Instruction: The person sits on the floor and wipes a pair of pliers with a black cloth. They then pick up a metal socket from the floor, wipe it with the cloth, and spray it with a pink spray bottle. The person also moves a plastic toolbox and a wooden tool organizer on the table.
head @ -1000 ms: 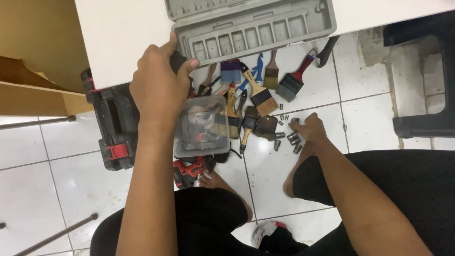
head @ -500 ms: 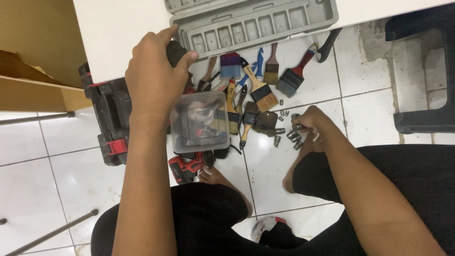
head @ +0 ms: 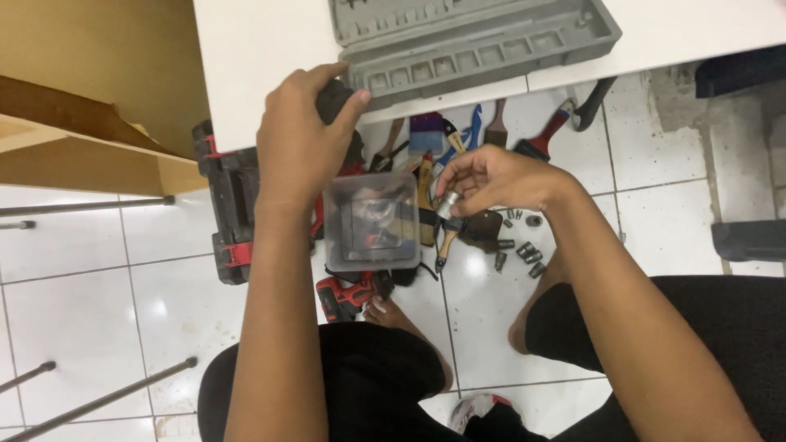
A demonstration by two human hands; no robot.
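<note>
My left hand (head: pixel 299 143) is closed around a dark knob-like object (head: pixel 334 96) at the white table's front edge, just left of the open grey socket case (head: pixel 483 41). My right hand (head: pixel 495 176) is raised above the floor and pinches a small silver metal socket (head: pixel 446 205) between its fingertips. Several more dark sockets (head: pixel 524 245) lie scattered on the white tiles below that hand. A clear plastic box (head: pixel 372 221) with small parts sits on the floor between my two hands.
Paint brushes (head: pixel 426 135) and hand tools lie in a pile under the white table (head: pixel 262 57). A black and red tool case (head: pixel 229 196) stands at the left, a red drill (head: pixel 348 295) near my foot. Metal legs (head: pixel 98 397) cross the lower left; wooden boards (head: pixel 90 131) upper left.
My right hand has lifted off the scattered sockets on the floor and risen toward the table with one socket in its fingers. The left hand has kept its grip.
</note>
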